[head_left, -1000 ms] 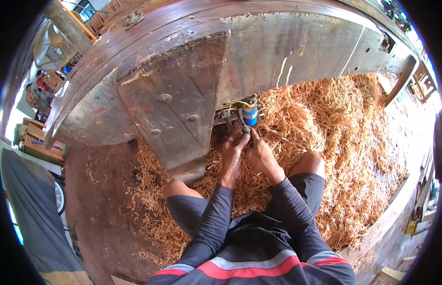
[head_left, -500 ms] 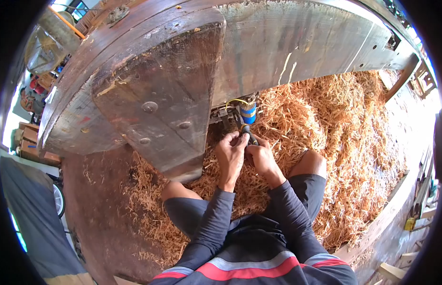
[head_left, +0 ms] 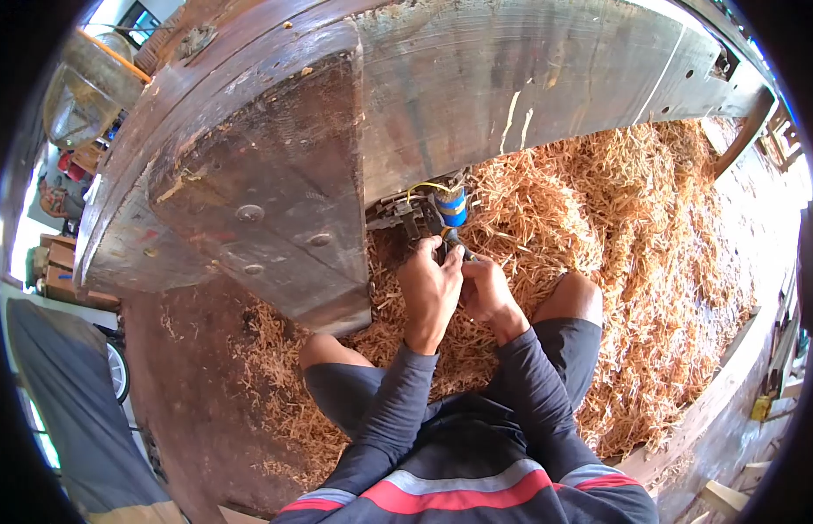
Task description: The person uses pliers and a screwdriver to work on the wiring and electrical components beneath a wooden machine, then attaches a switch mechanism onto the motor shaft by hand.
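Note:
Both hands meet around a dark, slim tool (head_left: 452, 237) with a yellow band near its upper end. My left hand (head_left: 430, 286) has its fingers pressed together at the tool's upper part, near dark metal machinery (head_left: 413, 215). My right hand (head_left: 490, 295) is closed on the tool's lower end, which its fingers partly hide. Just beyond the fingertips stands a blue cylinder (head_left: 451, 211) with a yellow band. A thin yellow wire (head_left: 427, 185) runs above the machinery, under the edge of a large grey-brown wooden slab (head_left: 529, 79).
Wood shavings (head_left: 633, 262) cover the floor around my bare knees. At the left, a tapered panel (head_left: 275, 192) with round bolt heads slants down. A grey cloth (head_left: 62, 375) hangs near a wheel (head_left: 117, 371). A person (head_left: 62, 199) is in the far left background.
The view has shifted, so the panel sits further left. My left hand has moved up along the tool toward the machinery, and my right hand has turned and closed round the tool's lower end.

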`<state>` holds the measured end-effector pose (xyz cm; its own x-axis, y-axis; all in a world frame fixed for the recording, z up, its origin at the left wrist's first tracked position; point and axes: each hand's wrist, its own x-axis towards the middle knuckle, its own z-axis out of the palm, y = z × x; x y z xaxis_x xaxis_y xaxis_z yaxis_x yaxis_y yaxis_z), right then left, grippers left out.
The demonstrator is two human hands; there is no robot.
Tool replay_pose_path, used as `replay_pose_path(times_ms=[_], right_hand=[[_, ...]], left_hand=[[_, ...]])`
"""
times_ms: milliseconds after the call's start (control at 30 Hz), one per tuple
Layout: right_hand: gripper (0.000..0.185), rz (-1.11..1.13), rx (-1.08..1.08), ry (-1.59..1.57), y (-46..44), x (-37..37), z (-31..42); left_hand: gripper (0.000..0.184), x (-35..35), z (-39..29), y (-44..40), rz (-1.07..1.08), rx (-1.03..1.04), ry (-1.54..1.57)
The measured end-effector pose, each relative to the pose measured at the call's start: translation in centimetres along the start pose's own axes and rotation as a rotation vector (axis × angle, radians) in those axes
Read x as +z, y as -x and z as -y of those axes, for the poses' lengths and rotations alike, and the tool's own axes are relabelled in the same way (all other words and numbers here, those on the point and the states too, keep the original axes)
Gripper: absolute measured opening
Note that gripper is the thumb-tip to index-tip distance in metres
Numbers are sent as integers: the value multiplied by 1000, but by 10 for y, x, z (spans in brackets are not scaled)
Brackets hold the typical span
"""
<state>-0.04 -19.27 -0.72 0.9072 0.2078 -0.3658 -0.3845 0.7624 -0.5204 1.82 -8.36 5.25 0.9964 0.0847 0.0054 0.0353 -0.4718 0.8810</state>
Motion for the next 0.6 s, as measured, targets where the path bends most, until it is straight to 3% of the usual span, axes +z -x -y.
replay_pose_path(times_ms=[33, 167, 233, 367, 400, 467, 533, 600], right_hand=[[13, -37, -7, -24, 1, 3, -2], [15, -6, 49, -133, -1, -6, -1], [31, 188, 128, -306, -21, -43, -15], [43, 204, 129, -415, -39, -65, -28], [43, 208, 127, -414, -32, -55, -22], [23, 117, 99, -375, -10, -19, -4], [27, 243, 119, -419, -5, -18, 3], [32, 376, 142, -459, 3, -15, 13]], left_hand=[[41, -2, -8, 2, 3, -12, -86], [41, -4, -20, 6, 6, 59, -171], [39, -3, -23, 7, -8, 133, -223], [41, 2, -18, 7, -50, 246, -260], [40, 1, -16, 8, -41, 267, -254], [39, -1, -17, 8, -35, 296, -248], [38, -3, -16, 9, 67, 111, -113], [38, -4, 2, 8, 87, 108, -11]])
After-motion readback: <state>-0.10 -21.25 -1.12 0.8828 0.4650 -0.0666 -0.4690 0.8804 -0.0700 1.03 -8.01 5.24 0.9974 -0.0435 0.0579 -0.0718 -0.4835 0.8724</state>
